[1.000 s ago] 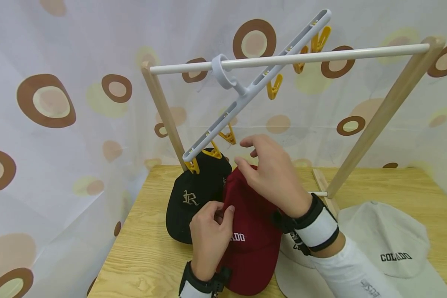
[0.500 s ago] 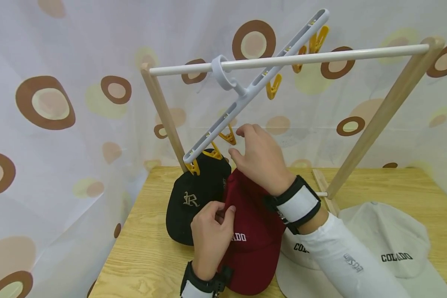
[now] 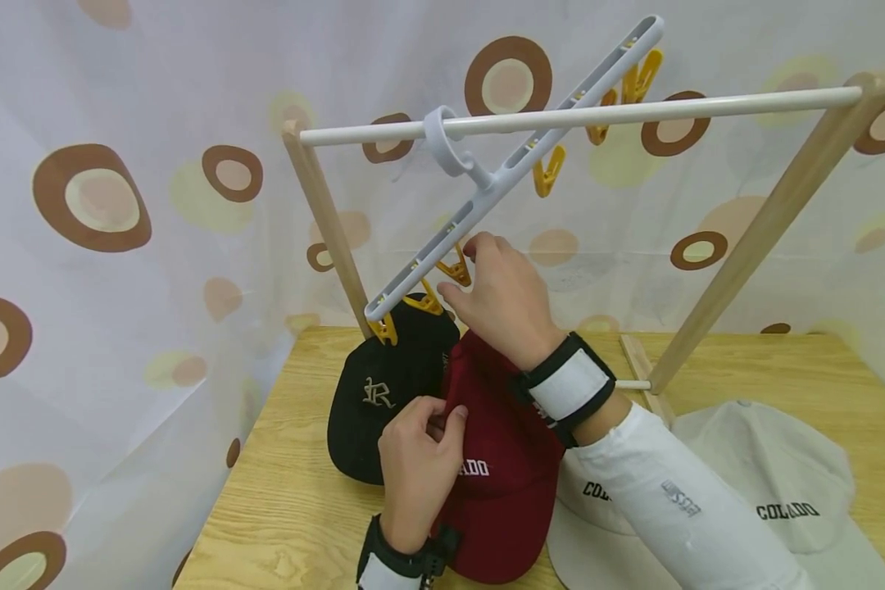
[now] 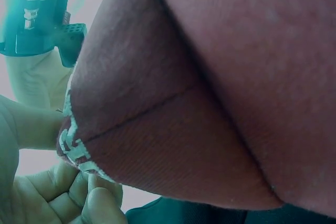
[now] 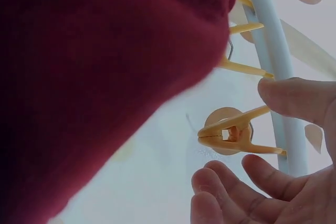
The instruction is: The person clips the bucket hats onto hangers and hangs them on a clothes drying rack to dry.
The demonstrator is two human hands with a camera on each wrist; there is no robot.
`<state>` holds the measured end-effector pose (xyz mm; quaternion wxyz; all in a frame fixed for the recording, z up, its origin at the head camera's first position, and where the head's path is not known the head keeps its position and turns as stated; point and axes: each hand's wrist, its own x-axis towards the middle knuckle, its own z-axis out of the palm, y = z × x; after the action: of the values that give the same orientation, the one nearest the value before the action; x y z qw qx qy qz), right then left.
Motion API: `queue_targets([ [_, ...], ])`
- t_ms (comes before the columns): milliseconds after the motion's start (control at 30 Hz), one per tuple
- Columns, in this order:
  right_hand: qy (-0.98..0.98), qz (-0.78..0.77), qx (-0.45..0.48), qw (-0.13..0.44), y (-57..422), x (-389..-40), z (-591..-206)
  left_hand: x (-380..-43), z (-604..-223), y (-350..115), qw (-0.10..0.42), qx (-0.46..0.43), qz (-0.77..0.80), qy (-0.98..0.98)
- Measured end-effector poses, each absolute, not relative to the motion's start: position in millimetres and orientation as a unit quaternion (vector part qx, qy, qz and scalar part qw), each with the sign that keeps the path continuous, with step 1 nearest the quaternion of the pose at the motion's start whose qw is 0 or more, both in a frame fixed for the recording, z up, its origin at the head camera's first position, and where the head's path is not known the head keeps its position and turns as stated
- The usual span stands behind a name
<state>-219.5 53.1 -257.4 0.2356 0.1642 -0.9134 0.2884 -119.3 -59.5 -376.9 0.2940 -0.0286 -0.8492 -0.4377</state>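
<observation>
"Red cap [image 3: 505,455]: where now?"

"Below the hanger [image 3: 484,197], just beside the black cap [image 3: 357,410], brim downward above the counter [image 3: 288,483]. Pinched at one edge between thumb and fingers of the left hand [image 3: 420,467], just as a second ago."

"And changed since then?"

"Note the right hand [image 3: 505,299]: lifted from over the red cap, up and leftward, to the yellow clip [image 5: 236,136], third from the hanger's left end in the head view."

"Squeezing that clip?"

"Hard to tell. In the right wrist view, thumb by one leg, fingers spread past the other, with the clip between. Contact possible at the thumb, not certain."

"Clip tips apart?"

"No, closed, with nothing between. Not yet fastened to the red cap, then."

"Meaning what for the work?"

"Probably near the end of the reach, with the clip within grasp. Kept steady and close below by the left hand, so apparently well placed for clipping."

"And the pale caps [image 3: 767,459]?"

"Lying at the right, untouched."
</observation>
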Motion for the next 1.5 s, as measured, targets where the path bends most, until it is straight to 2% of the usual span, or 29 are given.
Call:
queue_targets([
  [300,-0.912,0.306,0.152,0.227,51.0,-226.3,-254.9,-120.3,-375.2,-58.2,0.292,-0.030,-0.440,-0.848],
  [1000,-0.903,0.315,0.139,0.255,48.8,-231.6,-249.0,-123.2,-372.9,-59.5,0.290,-0.032,-0.447,-0.846],
  [1267,-0.895,0.311,0.151,0.283,45.7,-227.9,-255.3,-125.3,-378.3,-60.2,0.291,-0.026,-0.445,-0.847],
  [1500,-0.897,0.202,0.181,0.348,44.2,-226.3,-258.6,-125.2,-382.3,-60.4,0.292,-0.022,-0.446,-0.846],
])
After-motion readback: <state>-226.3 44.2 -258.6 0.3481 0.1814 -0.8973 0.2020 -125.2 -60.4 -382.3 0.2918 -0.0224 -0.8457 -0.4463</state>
